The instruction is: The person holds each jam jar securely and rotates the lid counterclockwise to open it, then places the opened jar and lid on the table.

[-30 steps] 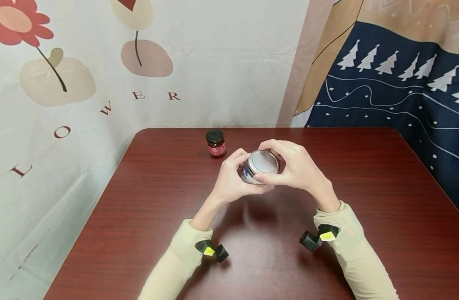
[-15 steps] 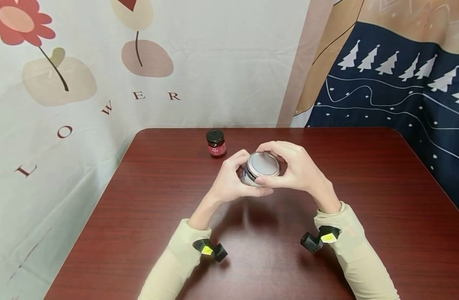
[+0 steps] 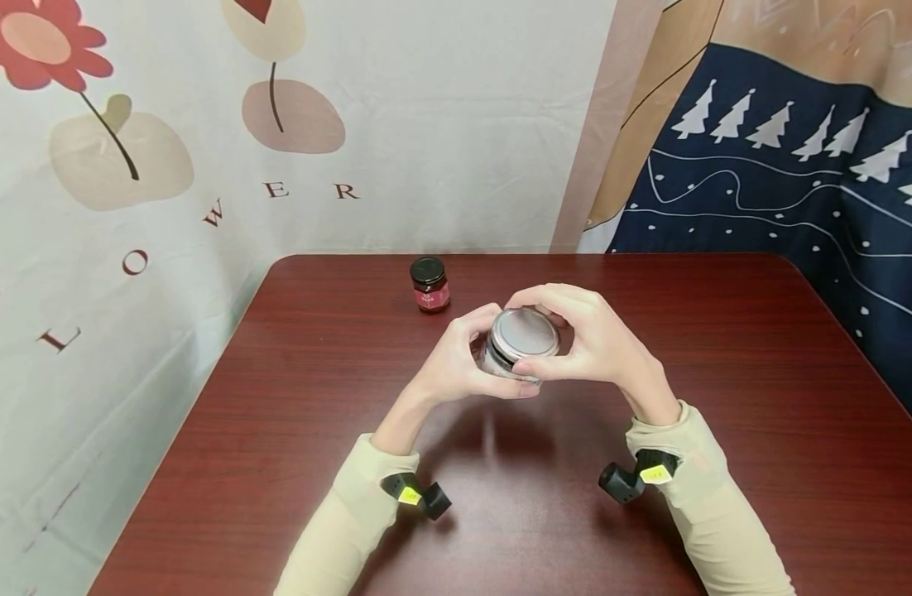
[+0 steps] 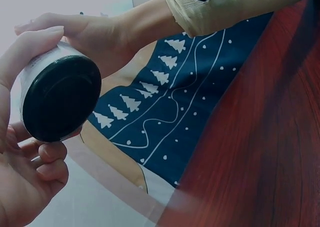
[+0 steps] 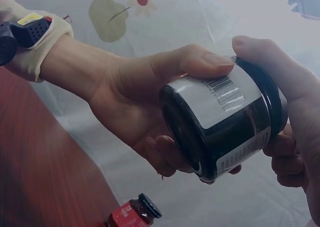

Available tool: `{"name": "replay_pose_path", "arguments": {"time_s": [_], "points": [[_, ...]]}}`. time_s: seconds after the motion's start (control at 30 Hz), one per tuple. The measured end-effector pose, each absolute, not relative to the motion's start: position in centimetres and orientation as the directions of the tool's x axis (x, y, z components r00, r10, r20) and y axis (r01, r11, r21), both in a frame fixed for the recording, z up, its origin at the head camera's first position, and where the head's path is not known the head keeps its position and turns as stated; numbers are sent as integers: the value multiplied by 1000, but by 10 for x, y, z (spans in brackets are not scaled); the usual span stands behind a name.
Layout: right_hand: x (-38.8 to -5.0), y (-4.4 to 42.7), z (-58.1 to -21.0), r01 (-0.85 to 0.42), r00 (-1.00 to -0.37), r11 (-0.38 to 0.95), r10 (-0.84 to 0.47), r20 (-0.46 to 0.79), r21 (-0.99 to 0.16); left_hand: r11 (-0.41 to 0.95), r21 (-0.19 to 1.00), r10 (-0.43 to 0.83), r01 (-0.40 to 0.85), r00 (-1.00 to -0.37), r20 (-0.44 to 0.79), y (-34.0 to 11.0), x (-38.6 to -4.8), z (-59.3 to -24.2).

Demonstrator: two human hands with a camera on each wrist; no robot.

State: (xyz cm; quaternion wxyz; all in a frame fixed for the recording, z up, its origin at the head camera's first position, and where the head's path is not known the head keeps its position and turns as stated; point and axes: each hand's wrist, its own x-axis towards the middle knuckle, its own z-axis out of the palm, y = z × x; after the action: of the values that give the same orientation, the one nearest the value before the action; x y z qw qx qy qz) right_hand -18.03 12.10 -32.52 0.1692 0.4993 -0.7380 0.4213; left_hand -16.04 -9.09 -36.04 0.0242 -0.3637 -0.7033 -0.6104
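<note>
A dark glass jar (image 5: 232,132) with a white barcode label and a silver lid (image 3: 525,333) is held above the table between both hands. The left hand (image 3: 456,358) grips the jar's body, thumb on the near side and fingers round the far side. At the lid's edge, the right hand (image 3: 586,335) pinches with its thumb in front and fingers behind. In the left wrist view the jar's dark round base (image 4: 62,98) faces the camera, between the left thumb and curled fingers.
A smaller jar (image 3: 429,285) with a black lid and red label stands upright near the back edge of the reddish-brown table (image 3: 314,364). Printed cloths (image 3: 456,124) hang behind the table.
Both hands have moved slightly nearer the person with the jar, and its lid is tilted a little differently. The red-labelled jar stays where it was.
</note>
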Motion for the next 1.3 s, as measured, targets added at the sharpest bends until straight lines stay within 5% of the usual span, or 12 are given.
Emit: {"name": "replay_pose_path", "arguments": {"time_s": [0.63,1.3], "points": [[-180,124,-321,-880,-465,256,-633,619,-400,15,855,441,519,-771,460,-90,-161,-361],[-179,122,-326,-771,-633,487,-510,582,-411,310,764,213,566,-825,524,-82,-161,-366]]}}
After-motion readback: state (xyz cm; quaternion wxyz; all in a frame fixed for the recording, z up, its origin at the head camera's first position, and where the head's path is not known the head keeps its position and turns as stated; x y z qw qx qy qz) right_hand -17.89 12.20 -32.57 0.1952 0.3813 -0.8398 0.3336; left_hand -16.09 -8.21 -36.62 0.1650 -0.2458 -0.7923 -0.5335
